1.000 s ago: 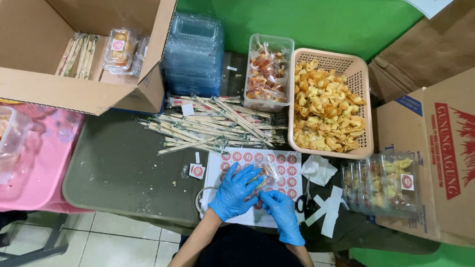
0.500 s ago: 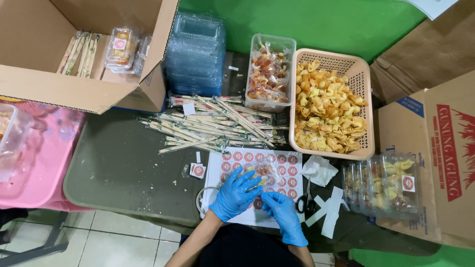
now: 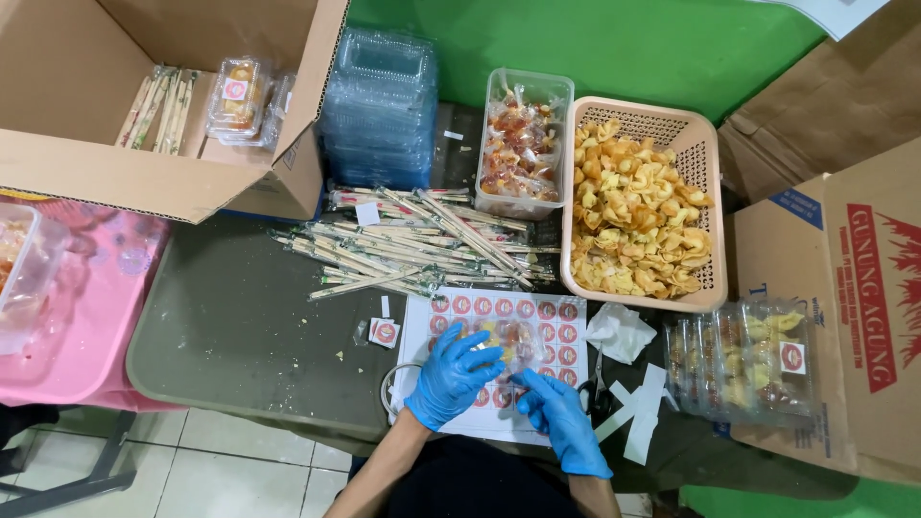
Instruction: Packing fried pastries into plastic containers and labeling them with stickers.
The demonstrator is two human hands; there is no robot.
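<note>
Blue-gloved left hand grips a clear snack box over the sticker sheet; right hand, beside it, pinches at a sticker, probably peeling one.

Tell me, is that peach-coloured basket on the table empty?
No, the peach basket is heaped with golden fried crackers nearly up to its rim.

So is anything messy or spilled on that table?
A bit. The wrapped chopsticks lie in a loose, crisscrossed heap rather than a neat stack, and small crumbs dot the dark table. White paper strips are scattered near the scissors. Nothing looks broken, and the fried snacks stay inside the basket.
</note>
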